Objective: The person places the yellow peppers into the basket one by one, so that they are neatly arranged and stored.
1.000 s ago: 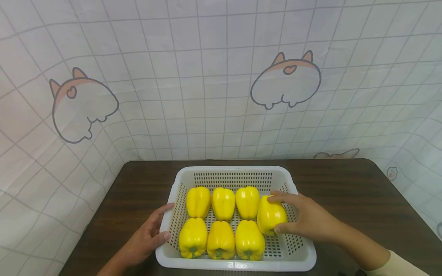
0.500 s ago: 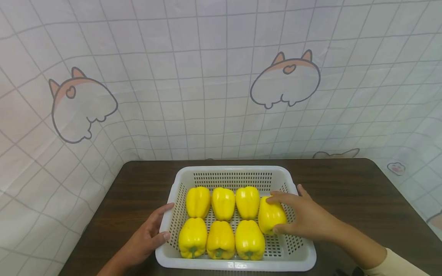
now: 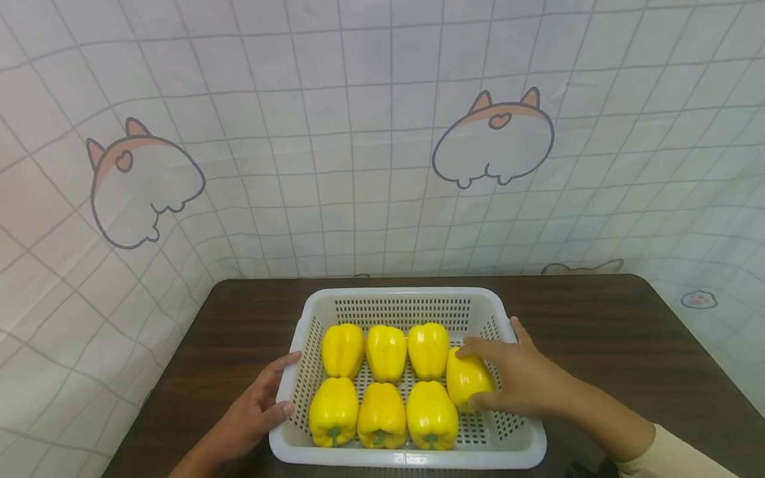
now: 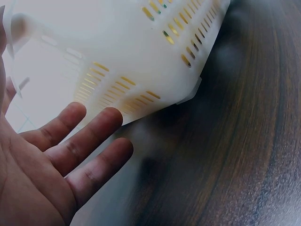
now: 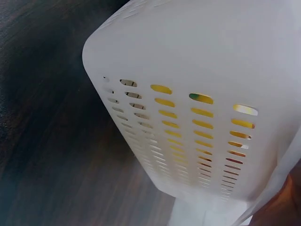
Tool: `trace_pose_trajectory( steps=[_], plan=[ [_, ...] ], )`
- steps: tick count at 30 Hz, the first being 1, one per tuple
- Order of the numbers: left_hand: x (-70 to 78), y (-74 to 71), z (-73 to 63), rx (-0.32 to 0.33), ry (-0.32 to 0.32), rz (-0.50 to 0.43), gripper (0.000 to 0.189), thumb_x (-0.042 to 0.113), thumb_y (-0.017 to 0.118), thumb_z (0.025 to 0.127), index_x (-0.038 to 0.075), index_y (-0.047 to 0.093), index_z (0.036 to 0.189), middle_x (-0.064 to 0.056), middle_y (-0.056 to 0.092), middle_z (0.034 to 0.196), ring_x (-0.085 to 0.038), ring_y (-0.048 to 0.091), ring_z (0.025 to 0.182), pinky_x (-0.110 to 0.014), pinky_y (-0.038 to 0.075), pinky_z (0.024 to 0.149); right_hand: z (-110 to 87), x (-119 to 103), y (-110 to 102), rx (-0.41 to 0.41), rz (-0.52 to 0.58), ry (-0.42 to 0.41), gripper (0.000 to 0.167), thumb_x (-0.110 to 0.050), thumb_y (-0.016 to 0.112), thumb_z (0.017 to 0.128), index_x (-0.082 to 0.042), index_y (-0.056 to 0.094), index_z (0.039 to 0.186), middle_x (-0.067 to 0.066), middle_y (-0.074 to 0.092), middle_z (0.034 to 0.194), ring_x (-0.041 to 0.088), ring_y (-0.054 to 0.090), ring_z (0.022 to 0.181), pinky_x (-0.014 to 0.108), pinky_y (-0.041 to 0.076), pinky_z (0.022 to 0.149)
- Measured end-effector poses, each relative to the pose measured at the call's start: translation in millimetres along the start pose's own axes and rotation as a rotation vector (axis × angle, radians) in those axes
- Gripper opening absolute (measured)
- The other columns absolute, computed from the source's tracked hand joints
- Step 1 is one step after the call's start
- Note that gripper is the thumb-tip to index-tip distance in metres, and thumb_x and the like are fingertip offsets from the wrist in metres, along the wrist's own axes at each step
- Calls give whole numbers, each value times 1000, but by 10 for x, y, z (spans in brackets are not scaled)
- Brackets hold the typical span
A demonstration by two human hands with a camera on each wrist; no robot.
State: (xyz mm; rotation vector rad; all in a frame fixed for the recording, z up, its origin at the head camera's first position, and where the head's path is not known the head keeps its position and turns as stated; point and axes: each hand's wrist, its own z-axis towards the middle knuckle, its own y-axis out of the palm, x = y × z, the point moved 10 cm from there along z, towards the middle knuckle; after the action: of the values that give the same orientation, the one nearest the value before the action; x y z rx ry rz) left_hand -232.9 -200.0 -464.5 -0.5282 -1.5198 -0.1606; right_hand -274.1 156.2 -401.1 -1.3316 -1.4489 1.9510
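Observation:
Several yellow bell peppers lie in a white plastic basket (image 3: 472, 459), in two rows. At the right end of the basket my right hand (image 3: 528, 378) holds one yellow bell pepper (image 3: 466, 382), thumb at its near side and fingers at its far side. That pepper leans tilted inside the basket, its stem out of sight. My left hand (image 3: 254, 410) is at the basket's left rim, thumb and forefinger at the edge. In the left wrist view the other fingers (image 4: 89, 141) extend loosely beside the basket's outer wall (image 4: 127, 61). Only the basket's slotted wall (image 5: 188, 56) fills most of the right wrist view.
The basket stands on a dark wood-grain table (image 3: 574, 305). A white gridded cloth (image 3: 370, 166) with cartoon animal prints hangs behind and at both sides. Near the right forearm a dark object (image 3: 592, 470) shows at the bottom edge.
My right hand has shifted slightly left and toward me, and the held pepper has moved a little nearer to me with it. The left hand and basket have stayed put.

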Motion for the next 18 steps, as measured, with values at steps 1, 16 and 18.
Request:
trace_pose_trajectory(
  steps=[1, 16, 18],
  plan=[
    [-8, -2, 0, 2, -3, 3, 67, 13, 52, 103, 22, 18, 160, -37, 20, 160, -23, 65, 113, -43, 61, 84, 0, -1, 6, -4, -4, -1, 61, -42, 91, 71, -22, 70, 125, 8, 60, 143, 37, 51, 134, 61, -17, 118],
    [-8, 3, 1, -7, 13, -14, 67, 11, 51, 103, 22, 18, 160, -37, 21, 159, -21, 65, 113, -44, 61, 83, 7, 11, 16, -25, -16, -6, 57, -37, 90, 75, -20, 71, 125, 8, 60, 142, 37, 51, 135, 59, -18, 119],
    [-17, -1, 1, -5, 10, -11, 67, 11, 51, 103, 22, 17, 160, -38, 21, 159, -21, 65, 112, -44, 62, 83, 6, 16, 18, -25, -7, -11, 56, -37, 90, 75, -20, 71, 125, 7, 62, 141, 36, 52, 135, 59, -18, 118]
  ],
)
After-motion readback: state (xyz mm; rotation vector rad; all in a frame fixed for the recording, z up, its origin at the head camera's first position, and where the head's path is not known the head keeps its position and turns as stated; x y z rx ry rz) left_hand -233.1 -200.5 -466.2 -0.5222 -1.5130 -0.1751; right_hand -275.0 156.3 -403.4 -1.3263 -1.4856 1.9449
